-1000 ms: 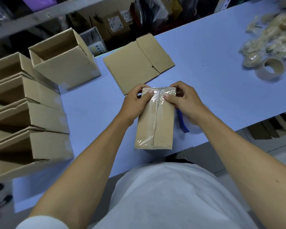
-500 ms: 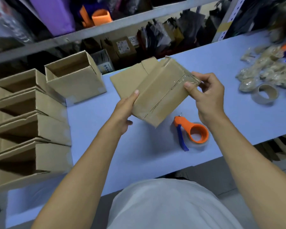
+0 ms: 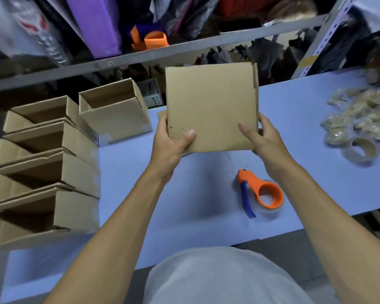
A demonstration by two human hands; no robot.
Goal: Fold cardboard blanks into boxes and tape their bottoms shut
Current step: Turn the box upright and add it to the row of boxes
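Note:
I hold a brown cardboard box up above the table, one broad side facing me. My left hand grips its lower left corner, thumb on the front face. My right hand grips the lower right edge, thumb on the front and fingers behind. The box's taped bottom is turned away and hidden. An orange tape dispenser with a blue handle lies on the table below my right hand. The flat blank behind the box is almost wholly hidden.
Several open finished boxes are stacked on their sides at the left, and one more box stands open behind them. An empty tape core and clear-wrapped bundles lie at the right. A metal shelf runs behind the blue table.
The box was standing on the table with both hands pressing tape on its end. It has since been lifted and turned so a broad side faces me, and the view has tilted up.

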